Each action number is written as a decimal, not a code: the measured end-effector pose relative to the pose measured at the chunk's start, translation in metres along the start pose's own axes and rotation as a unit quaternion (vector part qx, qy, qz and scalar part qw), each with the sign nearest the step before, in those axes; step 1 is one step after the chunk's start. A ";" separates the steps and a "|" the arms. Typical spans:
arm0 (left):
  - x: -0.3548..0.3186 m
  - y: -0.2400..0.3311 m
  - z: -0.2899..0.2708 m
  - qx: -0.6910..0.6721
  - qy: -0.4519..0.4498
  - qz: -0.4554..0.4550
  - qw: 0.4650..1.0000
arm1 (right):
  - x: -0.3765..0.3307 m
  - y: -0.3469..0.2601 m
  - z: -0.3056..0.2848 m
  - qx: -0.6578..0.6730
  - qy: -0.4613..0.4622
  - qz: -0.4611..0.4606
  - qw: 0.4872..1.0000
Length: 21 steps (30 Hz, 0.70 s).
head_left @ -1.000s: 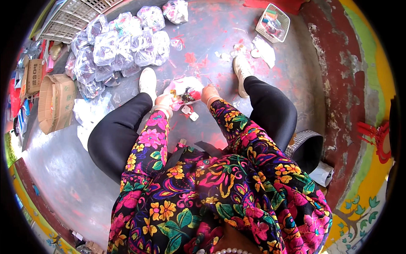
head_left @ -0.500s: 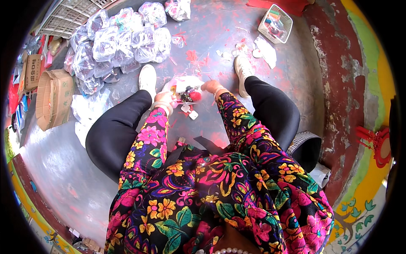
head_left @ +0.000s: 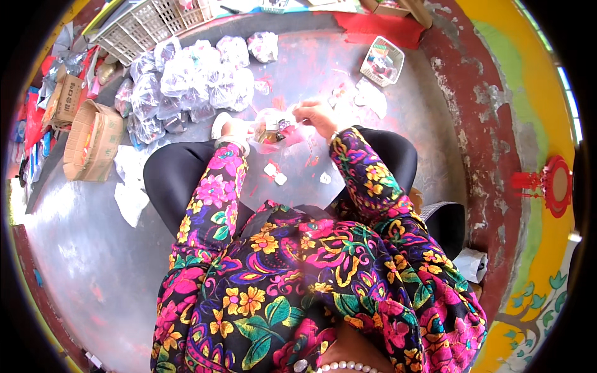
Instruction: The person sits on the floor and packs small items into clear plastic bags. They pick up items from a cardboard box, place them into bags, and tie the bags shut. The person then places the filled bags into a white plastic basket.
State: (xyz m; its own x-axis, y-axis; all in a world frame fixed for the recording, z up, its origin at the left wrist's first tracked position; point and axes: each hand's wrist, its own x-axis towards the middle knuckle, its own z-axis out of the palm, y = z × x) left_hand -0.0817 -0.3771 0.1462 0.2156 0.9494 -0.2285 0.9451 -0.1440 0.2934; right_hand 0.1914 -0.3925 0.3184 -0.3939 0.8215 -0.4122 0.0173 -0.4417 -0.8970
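Between my knees a thin, pinkish see-through plastic bag hangs with its mouth spread. Small mixed items, some dark, some red and yellowish, show inside it, too small to name. On its left side my left hand is closed on the bag's edge. My right hand pinches the opposite edge, fingers bent together. Below the bag, small white pieces with a bit of red lie on the floor. Another small white piece lies to their right.
Filled, knotted clear bags are heaped at the far left, before a pale plastic crate. An open cardboard box stands left, near white plastic sheets. A small white basket sits far right. A red-brown wall base runs along the right.
The bag has been raised off the floor by both hands, and its contents sit deeper in it. My knees have drawn inward, and the view has tilted up.
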 end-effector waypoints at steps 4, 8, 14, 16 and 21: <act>-0.056 0.104 -0.145 -0.594 0.144 -0.072 0.788 | -0.072 -0.068 -0.004 -0.040 0.071 -0.151 0.985; -0.114 0.129 -0.247 -0.582 0.145 0.025 0.800 | -0.110 -0.112 0.000 0.015 0.070 -0.234 0.970; -0.139 0.143 -0.319 -0.632 0.105 0.073 0.764 | -0.157 -0.162 0.003 0.054 0.079 -0.348 0.933; -0.145 0.140 -0.332 -0.649 0.057 0.067 0.755 | -0.164 -0.165 0.004 0.085 0.054 -0.341 0.934; -0.180 0.159 -0.331 -0.676 -0.025 0.094 0.731 | -0.196 -0.150 0.004 0.057 0.033 -0.338 0.939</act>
State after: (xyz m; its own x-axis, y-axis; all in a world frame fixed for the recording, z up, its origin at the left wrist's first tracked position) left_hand -0.0519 -0.4781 0.5412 0.3508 0.9321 -0.0904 -0.2001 0.1689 0.9651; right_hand 0.2623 -0.4890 0.5349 -0.2225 0.9466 0.2335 -0.3159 0.1565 -0.9358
